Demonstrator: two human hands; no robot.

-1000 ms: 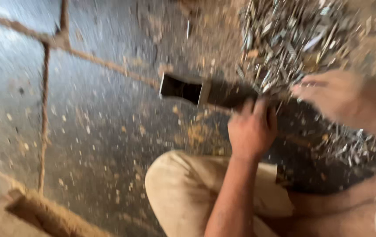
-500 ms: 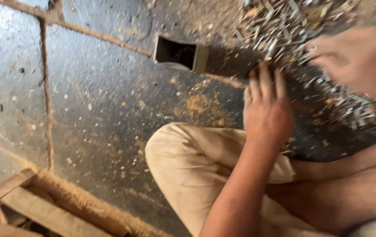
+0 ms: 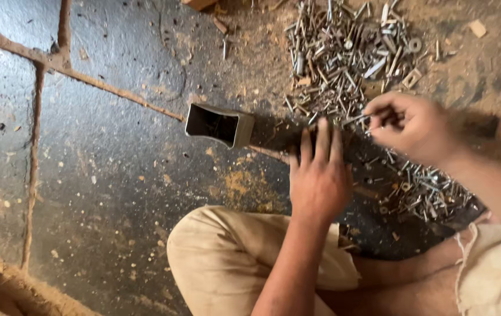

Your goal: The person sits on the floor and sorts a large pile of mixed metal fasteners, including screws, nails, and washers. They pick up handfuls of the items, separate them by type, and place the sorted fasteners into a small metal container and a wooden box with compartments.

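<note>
Left hand flat, fingers spread on dark rectangular metal tube, right hand pinching a screw

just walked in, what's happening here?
A person sits on a dark stone floor dusted with sawdust. The left hand lies flat on a dark rectangular metal tube, its open end pointing left. The right hand pinches a thin screw or nail at the edge of a pile of screws, nails and washers.
</note>
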